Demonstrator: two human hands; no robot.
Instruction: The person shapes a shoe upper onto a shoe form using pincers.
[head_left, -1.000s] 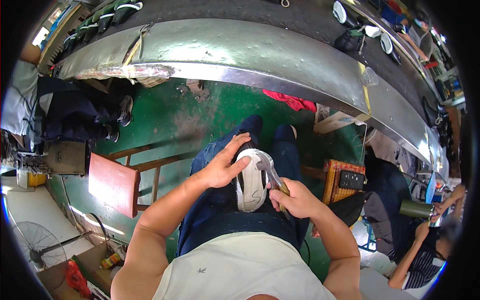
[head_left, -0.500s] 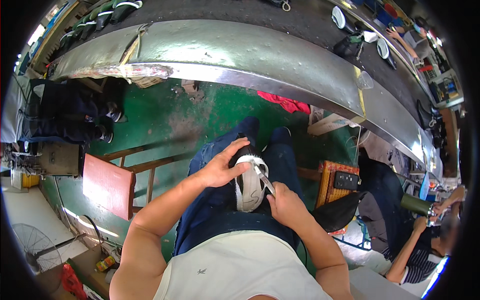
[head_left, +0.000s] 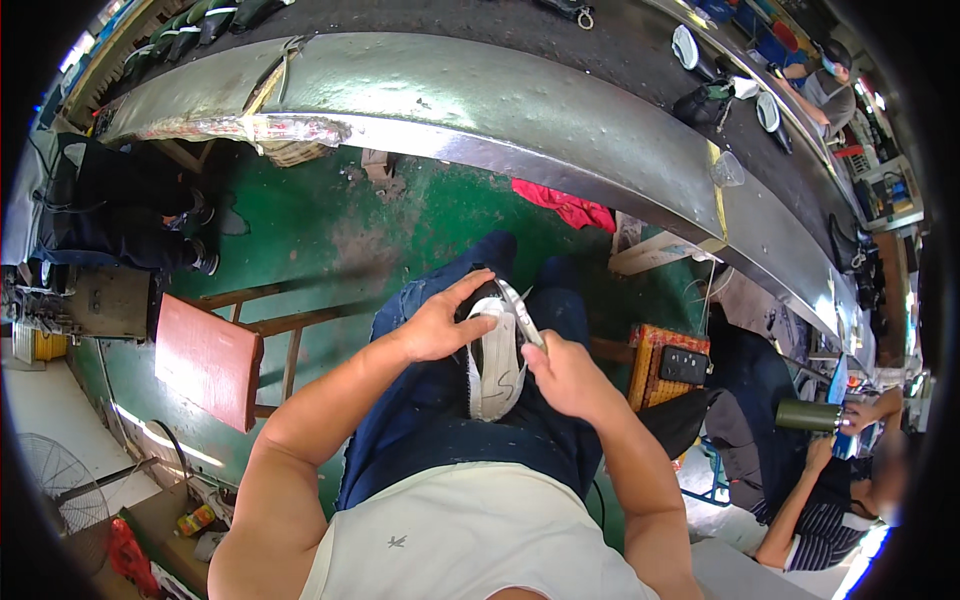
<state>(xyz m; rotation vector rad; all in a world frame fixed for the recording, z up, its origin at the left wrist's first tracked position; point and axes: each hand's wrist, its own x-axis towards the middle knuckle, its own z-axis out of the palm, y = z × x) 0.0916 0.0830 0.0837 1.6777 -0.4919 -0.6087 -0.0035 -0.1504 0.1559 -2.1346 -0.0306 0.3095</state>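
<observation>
Across my lap rests a shoe upper on its last (head_left: pixel 492 385), underside up, its pale bottom marked with a dark pen line and black leather round the toe end. My left hand (head_left: pixel 445 325) grips its left side near the toe, thumb pressed on the pale bottom and fingers round the outer edge. In my right hand (head_left: pixel 562 375) is a pair of metal pincers (head_left: pixel 520 318), held by the handles along the right side of the toe. Exactly where the jaws meet the leather is hard to make out.
Ahead runs a long metal-edged bench (head_left: pixel 420 95) with a dark belt carrying shoes. A pink-topped stool (head_left: pixel 208 360) stands left; a woven seat with a black phone (head_left: pixel 684 364) is at right. One co-worker at right holds a green flask (head_left: pixel 808 415); others stand left and far right.
The pincers have swung from lying over the toe's pale bottom to its right edge, tilting the other way. My left hand keeps its hold. The co-worker's green flask has shifted slightly.
</observation>
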